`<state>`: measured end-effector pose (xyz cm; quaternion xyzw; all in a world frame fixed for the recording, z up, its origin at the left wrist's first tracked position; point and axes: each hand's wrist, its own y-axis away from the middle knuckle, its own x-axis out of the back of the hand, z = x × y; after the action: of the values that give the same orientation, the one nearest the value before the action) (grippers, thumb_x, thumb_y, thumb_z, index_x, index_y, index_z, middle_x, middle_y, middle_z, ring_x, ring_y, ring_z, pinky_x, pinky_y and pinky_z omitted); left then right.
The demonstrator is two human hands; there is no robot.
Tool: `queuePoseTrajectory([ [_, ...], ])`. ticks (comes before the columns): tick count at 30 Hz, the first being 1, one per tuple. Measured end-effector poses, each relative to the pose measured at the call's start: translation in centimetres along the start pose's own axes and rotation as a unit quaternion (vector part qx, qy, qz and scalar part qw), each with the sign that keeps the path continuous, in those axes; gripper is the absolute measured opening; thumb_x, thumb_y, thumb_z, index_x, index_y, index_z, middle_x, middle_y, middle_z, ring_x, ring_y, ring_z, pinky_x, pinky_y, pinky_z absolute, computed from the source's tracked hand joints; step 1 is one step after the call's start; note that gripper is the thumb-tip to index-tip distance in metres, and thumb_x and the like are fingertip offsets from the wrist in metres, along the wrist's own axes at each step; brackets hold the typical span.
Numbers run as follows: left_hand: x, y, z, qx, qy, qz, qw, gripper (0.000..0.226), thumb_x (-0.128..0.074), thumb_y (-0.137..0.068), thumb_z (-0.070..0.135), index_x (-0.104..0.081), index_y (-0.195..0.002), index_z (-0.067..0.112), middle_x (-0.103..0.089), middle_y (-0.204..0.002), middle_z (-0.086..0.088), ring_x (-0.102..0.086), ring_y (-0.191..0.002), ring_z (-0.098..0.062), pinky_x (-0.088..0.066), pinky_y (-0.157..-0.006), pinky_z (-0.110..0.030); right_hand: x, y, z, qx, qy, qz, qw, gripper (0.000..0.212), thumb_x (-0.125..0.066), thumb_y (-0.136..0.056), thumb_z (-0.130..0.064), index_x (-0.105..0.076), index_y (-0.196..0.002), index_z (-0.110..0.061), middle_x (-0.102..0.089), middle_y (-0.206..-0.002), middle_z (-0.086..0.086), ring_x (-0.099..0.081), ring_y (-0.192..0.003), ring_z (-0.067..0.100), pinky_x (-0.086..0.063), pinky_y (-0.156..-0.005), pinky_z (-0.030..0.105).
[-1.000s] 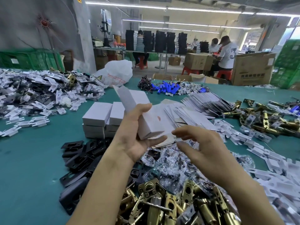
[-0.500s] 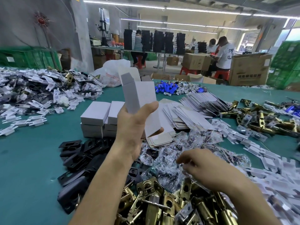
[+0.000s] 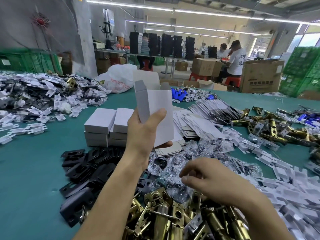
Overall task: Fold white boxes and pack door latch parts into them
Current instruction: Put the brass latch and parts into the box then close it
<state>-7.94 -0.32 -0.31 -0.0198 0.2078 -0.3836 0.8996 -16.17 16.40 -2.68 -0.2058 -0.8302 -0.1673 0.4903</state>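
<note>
At the upper left of your view, a fan [image 3: 40, 20] hangs above green crates [image 3: 29, 61]. On the teal table [image 3: 34, 170], upper centre, lies a white plastic bag [image 3: 119, 78]. Cardboard cartons [image 3: 261, 75] and seated workers [image 3: 236, 58] fill your upper right.

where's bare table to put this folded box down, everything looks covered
The widest bare green table lies left of the black plates, between the white clip pile and the near edge. A narrower strip runs behind the stacked boxes toward the plastic bag. Front centre is crowded: brass latches, screw bags, flat cartons.
</note>
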Motion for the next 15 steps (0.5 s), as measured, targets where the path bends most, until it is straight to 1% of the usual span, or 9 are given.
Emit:
queuePoseTrajectory([
  [2,-0.1,0.1,-0.1,-0.009,-0.012,-0.003,1.000,0.026,-0.080,-0.081,0.029,-0.066,-0.103,0.032,-0.070,-0.091,0.004,-0.070,-0.080,-0.020,-0.058,-0.053,-0.039,-0.2,0.1,-0.6,0.015,0.005,-0.025,1.000,0.020,-0.061,-0.091,-0.049,-0.070,-0.100,-0.033,-0.064,-0.080,-0.016,-0.059,-0.073,-0.006,-0.041,-0.060,0.012],
  [3,-0.2,0.1,-0.1,-0.012,-0.017,-0.005,1.000,0.030,-0.080,-0.078,0.030,-0.066,-0.103,0.032,-0.070,-0.092,0.005,-0.070,-0.079,-0.019,-0.058,-0.052,-0.039,-0.4,0.1,-0.9,0.022,0.007,-0.037,0.999,0.026,-0.060,-0.091,-0.053,-0.071,-0.102,-0.032,-0.065,-0.081,-0.015,-0.059,-0.072,-0.005,-0.040,-0.059,0.012],
  [4,-0.3,0.1,-0.1,-0.011,-0.021,-0.005,1.000,0.032,-0.079,-0.074,0.032,-0.066,-0.104,0.032,-0.070,-0.093,0.005,-0.070,-0.079,-0.018,-0.059,-0.052,-0.039,-0.6,0.1,-1.3,0.029,0.005,-0.048,0.998,0.032,-0.058,-0.091,-0.056,-0.071,-0.105,-0.030,-0.067,-0.084,-0.015,-0.060,-0.072,-0.004,-0.040,-0.060,0.011],
  [6,-0.2,0.1,-0.2,-0.009,-0.025,-0.003,1.000,0.033,-0.079,-0.074,0.031,-0.066,-0.104,0.031,-0.070,-0.093,0.004,-0.069,-0.082,-0.021,-0.059,-0.052,-0.039,-1.1,-0.1,-2.1,0.047,-0.006,-0.064,0.997,0.037,-0.055,-0.093,-0.056,-0.071,-0.109,-0.027,-0.071,-0.092,-0.011,-0.062,-0.076,-0.003,-0.048,-0.068,0.018],
  [8,-0.1,0.0,-0.3,-0.008,-0.024,0.000,1.000,0.028,-0.081,-0.082,0.024,-0.066,-0.104,0.031,-0.069,-0.096,0.001,-0.068,-0.087,-0.025,-0.060,-0.052,-0.039,-1.2,-0.1,-2.6,0.064,-0.014,-0.086,0.994,0.029,-0.056,-0.095,-0.046,-0.069,-0.114,-0.029,-0.073,-0.098,-0.008,-0.065,-0.085,0.003,-0.054,-0.079,0.028],
  [10,-0.1,0.0,-0.3,-0.008,-0.025,0.000,1.000,0.029,-0.081,-0.082,0.024,-0.066,-0.105,0.031,-0.069,-0.099,0.000,-0.068,-0.088,-0.026,-0.060,-0.053,-0.039,-0.9,0.1,-2.9,0.078,-0.031,-0.106,0.991,0.026,-0.056,-0.095,-0.029,-0.067,-0.118,-0.033,-0.072,-0.097,-0.005,-0.065,-0.087,0.010,-0.054,-0.082,0.032],
  [12,-0.2,0.0,-0.3,-0.006,-0.026,-0.002,1.000,0.036,-0.078,-0.073,0.031,-0.065,-0.106,0.031,-0.069,-0.099,0.001,-0.068,-0.085,-0.023,-0.059,-0.053,-0.038,-0.4,0.3,-3.2,0.100,-0.053,-0.111,0.987,0.040,-0.055,-0.089,-0.016,-0.064,-0.122,-0.037,-0.069,-0.100,-0.007,-0.064,-0.089,0.009,-0.053,-0.080,0.026],
  [14,-0.4,0.1,-0.3,-0.002,-0.030,-0.005,1.000,0.042,-0.075,-0.070,0.034,-0.064,-0.109,0.029,-0.067,-0.099,0.000,-0.067,-0.085,-0.023,-0.058,-0.052,-0.037,-0.1,0.6,-3.7,0.137,-0.061,-0.117,0.982,0.050,-0.057,-0.083,-0.012,-0.063,-0.124,-0.040,-0.065,-0.110,-0.014,-0.061,-0.098,0.003,-0.050,-0.083,0.017],
  [15,-0.4,0.1,-0.3,-0.001,-0.033,-0.007,0.999,0.044,-0.075,-0.069,0.034,-0.063,-0.112,0.028,-0.067,-0.101,-0.001,-0.066,-0.086,-0.023,-0.058,-0.052,-0.036,0.0,0.5,-4.0,0.156,-0.059,-0.121,0.979,0.051,-0.057,-0.081,-0.012,-0.064,-0.123,-0.041,-0.064,-0.114,-0.016,-0.060,-0.102,0.001,-0.049,-0.087,0.017],
])
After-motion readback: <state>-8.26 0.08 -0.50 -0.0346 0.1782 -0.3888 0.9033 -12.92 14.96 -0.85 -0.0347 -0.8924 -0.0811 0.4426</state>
